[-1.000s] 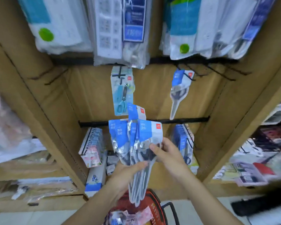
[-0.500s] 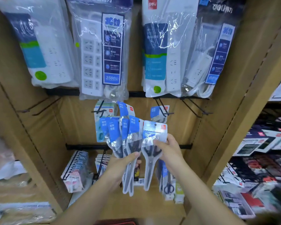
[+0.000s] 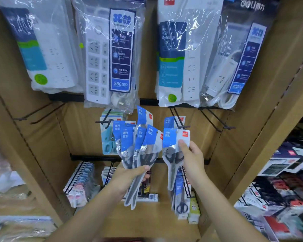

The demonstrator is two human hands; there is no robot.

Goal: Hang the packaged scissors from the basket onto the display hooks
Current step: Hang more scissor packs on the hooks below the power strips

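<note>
Head cam, the only view I've got. The scissors packs are clear sleeves with a blue-and-white header card and a small red logo square. Dark-handled scissors sit inside, blades pointing down.

The left hand (image 3: 128, 179) grips a fanned bunch of packs (image 3: 138, 145) around the blade end, thumb across the front. I count maybe five headers, but they overlap too much to be sure. The right hand (image 3: 192, 159) pinches a single pack (image 3: 173, 147) just under its header, thumb on the front, fingers behind.

That pack is up in front of the cardboard display, just below a black wire hook (image 3: 185, 127). The hook already carries a matching hung pack (image 3: 168, 122), mostly hidden behind the held one. I can't tell if the held pack touches the hook.

Left of the bunch, a light-blue scissors card (image 3: 108, 140) hangs half covered. The bagged power strips (image 3: 110, 55) above have their tops cut off, and the shelves at far right are blurred.
</note>
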